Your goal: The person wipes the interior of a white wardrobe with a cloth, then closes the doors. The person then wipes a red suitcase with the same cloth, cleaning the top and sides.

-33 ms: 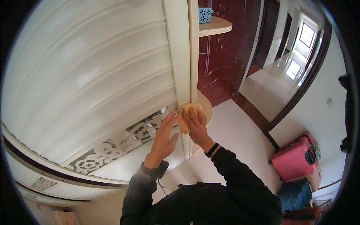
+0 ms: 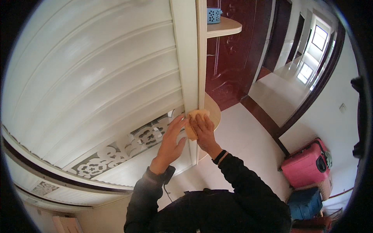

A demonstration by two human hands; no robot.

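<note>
Yellow folded cloth (image 2: 190,133) edging slightly lower along cream cabinet edge (image 2: 187,58), right hand (image 2: 206,133) clamping it; left hand (image 2: 169,143) staying spread apart. I'm seeing blue perforated basket (image 2: 213,16), contents hidden.

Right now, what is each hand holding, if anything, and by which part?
The right hand holds a yellow cloth, fingers laid over its middle and right side; the left hand is open and appears empty.

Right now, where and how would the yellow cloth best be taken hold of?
Probably by the lower left edge of the yellow cloth, pinched from the left: the right hand covers its right part, against the white frame, while that edge shows uncovered, on the left hand's side.
</note>
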